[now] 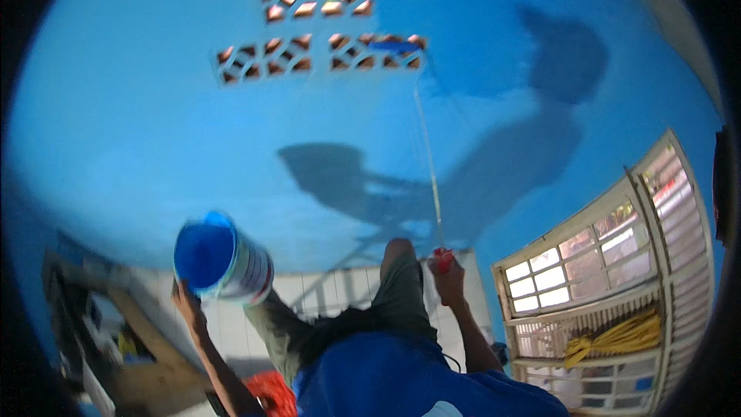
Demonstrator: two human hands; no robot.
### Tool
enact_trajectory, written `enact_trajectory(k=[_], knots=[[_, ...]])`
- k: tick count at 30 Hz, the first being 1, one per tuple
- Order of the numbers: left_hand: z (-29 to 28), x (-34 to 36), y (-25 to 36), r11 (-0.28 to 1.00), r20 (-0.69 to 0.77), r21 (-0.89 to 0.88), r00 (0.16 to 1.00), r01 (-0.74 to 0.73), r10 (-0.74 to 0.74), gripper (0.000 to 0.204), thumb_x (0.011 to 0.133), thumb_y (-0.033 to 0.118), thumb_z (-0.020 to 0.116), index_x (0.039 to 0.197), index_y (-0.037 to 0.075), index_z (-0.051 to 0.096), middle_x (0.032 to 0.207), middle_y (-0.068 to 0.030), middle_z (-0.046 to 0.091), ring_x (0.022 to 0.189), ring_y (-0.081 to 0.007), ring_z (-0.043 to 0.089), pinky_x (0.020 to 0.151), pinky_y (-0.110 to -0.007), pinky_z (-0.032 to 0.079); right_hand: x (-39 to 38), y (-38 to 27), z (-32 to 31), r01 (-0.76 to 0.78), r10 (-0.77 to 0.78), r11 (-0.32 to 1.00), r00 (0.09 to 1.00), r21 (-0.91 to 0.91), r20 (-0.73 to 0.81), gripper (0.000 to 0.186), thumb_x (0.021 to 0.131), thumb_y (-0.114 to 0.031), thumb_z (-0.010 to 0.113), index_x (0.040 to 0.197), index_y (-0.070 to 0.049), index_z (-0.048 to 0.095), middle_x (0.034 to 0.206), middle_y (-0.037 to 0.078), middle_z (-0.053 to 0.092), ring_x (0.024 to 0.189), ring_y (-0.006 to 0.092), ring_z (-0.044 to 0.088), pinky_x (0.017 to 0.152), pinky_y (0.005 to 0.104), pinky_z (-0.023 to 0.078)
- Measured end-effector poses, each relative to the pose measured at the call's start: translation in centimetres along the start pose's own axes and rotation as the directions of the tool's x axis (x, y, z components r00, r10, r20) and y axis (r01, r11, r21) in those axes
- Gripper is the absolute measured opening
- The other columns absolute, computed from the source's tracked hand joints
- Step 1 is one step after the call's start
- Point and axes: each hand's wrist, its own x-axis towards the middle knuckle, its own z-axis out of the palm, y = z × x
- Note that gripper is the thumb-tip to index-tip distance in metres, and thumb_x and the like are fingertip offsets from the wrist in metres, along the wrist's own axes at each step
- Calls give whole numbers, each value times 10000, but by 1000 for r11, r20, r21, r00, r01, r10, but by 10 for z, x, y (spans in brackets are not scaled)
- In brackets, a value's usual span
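My left hand (187, 299) grips the rim of a white paint bucket (251, 272), tilted, with bright blue paint smeared over its inside and edge. My right hand (448, 281) is closed round the red handle of a paint roller (395, 47). A long thin rod runs up from that handle to the blue roller head. The head lies at the lower row of ventilation blocks (287, 55), over the right-hand ones. Behind it the wall (154, 123) is light blue, with a darker blue area (471, 23) at the upper right.
A barred window (579, 262) with a yellow cloth (617, 337) stands at the right. White tiles (347, 287) cover the lower wall. Wooden furniture (154, 378) is at the lower left, near a red item (274, 392). My shadow (509, 154) falls on the wall.
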Motion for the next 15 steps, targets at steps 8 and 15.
enact_trajectory(k=[8,15], knots=[[4,-13,31,995,31,94,999,-36,33,299,793,213,503,942,-36,575,533,33,402,450,-52,324,395,-236,265,23,-16,-106,-406,346,914,794,13,499,94,779,-138,585,848,-76,569,668,-29,502,533,21,402,447,205,348],[10,-9,35,981,117,184,993,-56,35,473,770,288,492,1052,-89,529,663,-65,502,542,-108,391,478,-262,353,82,-106,-156,115,188,931,666,-347,722,355,574,-80,684,909,-27,576,655,17,505,566,128,479,523,267,427]])
